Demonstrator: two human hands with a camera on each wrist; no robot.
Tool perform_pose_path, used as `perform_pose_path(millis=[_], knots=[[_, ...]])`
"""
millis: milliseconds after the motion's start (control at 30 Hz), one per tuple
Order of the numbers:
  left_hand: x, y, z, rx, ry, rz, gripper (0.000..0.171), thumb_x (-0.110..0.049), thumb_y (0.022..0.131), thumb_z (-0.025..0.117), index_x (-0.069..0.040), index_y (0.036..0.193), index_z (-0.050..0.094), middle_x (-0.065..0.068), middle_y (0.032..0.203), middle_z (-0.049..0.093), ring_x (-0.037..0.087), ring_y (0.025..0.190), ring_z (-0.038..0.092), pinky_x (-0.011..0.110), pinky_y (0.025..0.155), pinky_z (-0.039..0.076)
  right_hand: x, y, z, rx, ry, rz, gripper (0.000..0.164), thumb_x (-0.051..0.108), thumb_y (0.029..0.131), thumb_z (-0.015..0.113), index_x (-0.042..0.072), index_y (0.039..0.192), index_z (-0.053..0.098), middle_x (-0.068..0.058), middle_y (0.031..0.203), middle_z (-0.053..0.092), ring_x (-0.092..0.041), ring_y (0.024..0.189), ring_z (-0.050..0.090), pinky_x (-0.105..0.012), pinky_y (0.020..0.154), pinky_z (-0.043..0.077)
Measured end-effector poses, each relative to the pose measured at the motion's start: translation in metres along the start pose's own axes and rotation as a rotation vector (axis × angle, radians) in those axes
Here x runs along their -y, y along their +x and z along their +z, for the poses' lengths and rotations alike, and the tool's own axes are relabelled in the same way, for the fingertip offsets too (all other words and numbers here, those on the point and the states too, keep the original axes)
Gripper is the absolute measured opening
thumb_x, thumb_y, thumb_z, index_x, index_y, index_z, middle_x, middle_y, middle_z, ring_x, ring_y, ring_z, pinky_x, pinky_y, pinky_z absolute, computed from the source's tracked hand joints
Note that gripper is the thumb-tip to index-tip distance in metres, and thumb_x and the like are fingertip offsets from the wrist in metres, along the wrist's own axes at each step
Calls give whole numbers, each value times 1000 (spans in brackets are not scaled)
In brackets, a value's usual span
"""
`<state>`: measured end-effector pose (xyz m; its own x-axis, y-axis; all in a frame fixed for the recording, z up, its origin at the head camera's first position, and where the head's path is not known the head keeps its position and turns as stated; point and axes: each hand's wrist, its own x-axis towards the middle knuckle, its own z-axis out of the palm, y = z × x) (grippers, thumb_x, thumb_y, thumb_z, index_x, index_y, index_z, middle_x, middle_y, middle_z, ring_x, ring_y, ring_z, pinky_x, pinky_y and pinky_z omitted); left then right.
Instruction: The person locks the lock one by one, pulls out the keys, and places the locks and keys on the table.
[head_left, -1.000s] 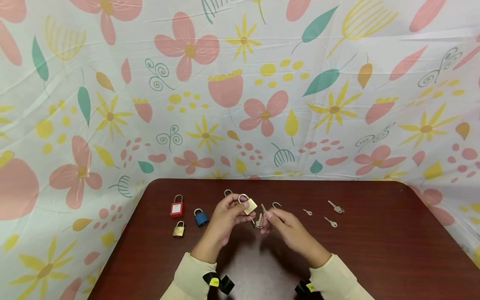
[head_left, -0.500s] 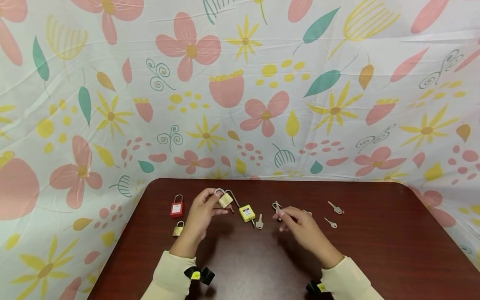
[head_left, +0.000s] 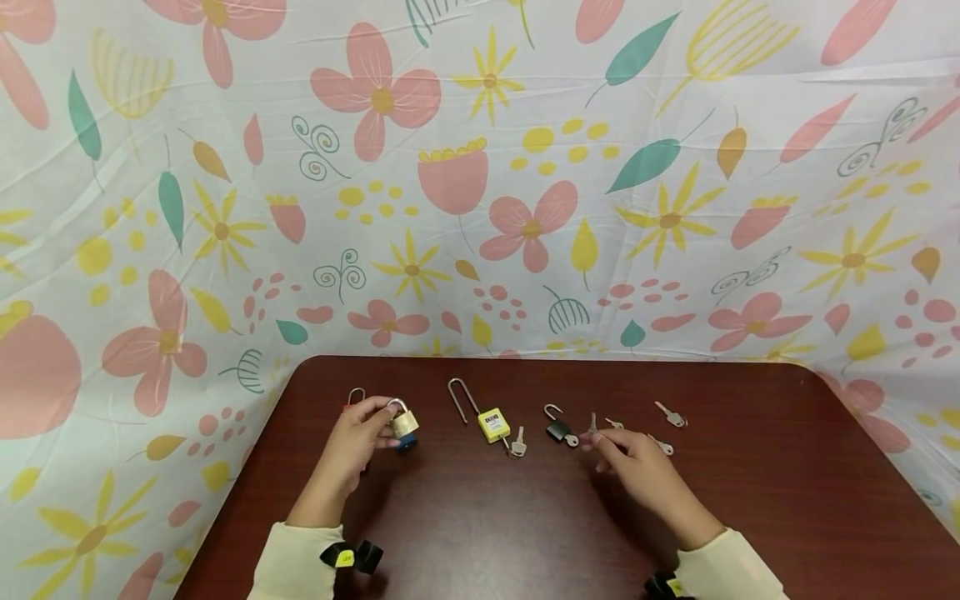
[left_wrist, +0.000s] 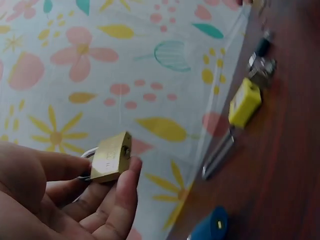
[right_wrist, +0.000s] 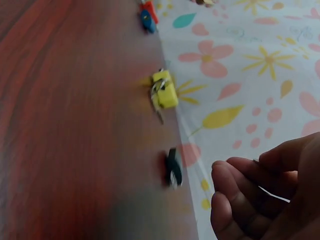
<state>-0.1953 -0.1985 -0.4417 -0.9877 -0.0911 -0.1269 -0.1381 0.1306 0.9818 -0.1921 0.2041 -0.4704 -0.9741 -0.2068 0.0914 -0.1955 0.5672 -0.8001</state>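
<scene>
My left hand (head_left: 352, 442) holds a brass padlock (head_left: 406, 422) above the table's left side, thumb and fingers gripping it by its shackle end. In the left wrist view the keyhole side of that brass padlock (left_wrist: 114, 157) faces away from the palm. Just below it, a blue padlock (head_left: 407, 442) is mostly covered. To the right, my right hand (head_left: 637, 462) pinches a small key (head_left: 593, 422) between thumb and fingertips, over the table beside the black padlock (head_left: 558, 429). Only a sliver of the key shows in the right wrist view.
A yellow padlock (head_left: 494, 425) with its long shackle swung out lies mid-table, a key (head_left: 519, 443) at its base. The black padlock's shackle is also open. Loose keys (head_left: 672, 414) lie at the right. A red padlock (head_left: 347, 408) is partly behind my left hand. Floral cloth hangs behind.
My hands have moved apart: the left went left with the brass padlock to above the blue one, the right went right with the key. The yellow and black padlocks are now uncovered.
</scene>
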Motion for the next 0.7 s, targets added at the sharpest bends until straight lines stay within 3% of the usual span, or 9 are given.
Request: perform_pose_path(millis=[133,200,333,367,433,700], knots=[[11,-6,-11,48,54,-42,25,-13,103,56,5,118,64,12,95,70,19,79,70,29,70,60,-7,-7,-7,-23,-117,-3,24,23,103,59,9,110,77,-5,94,77,-5,65,65,-25,63,53],[18,-10,-17,95,84,-57,26,-12,103,56,7,117,64,12,93,70,18,77,69,29,69,59,-11,-10,-10,-30,-173,12,24,26,102,61,11,110,78,-1,86,76,-3,63,64,-32,80,56],[30,-15,-26,175,138,-85,26,-13,102,57,9,114,63,10,90,67,18,74,66,31,68,58,-16,-15,-15,-12,-219,71,26,29,100,63,12,113,77,3,79,73,-3,64,63,-37,85,55],[33,-16,-28,186,150,-93,25,-13,102,57,9,113,64,9,91,66,18,74,65,32,68,59,-18,-15,-16,-3,-225,84,26,30,100,63,12,114,77,4,76,72,-3,64,63,-36,84,55],[38,-18,-32,197,185,-105,25,-14,101,59,7,112,66,8,93,65,17,76,63,33,68,59,-21,-17,-18,13,-231,115,26,30,99,64,13,114,77,4,77,73,-5,66,64,-27,69,51],[50,-25,-46,272,281,-125,28,-15,100,59,9,113,67,7,91,65,16,75,63,34,65,57,-32,-20,-22,68,-237,154,18,27,97,68,14,99,79,3,79,73,-5,65,62,-25,64,48]])
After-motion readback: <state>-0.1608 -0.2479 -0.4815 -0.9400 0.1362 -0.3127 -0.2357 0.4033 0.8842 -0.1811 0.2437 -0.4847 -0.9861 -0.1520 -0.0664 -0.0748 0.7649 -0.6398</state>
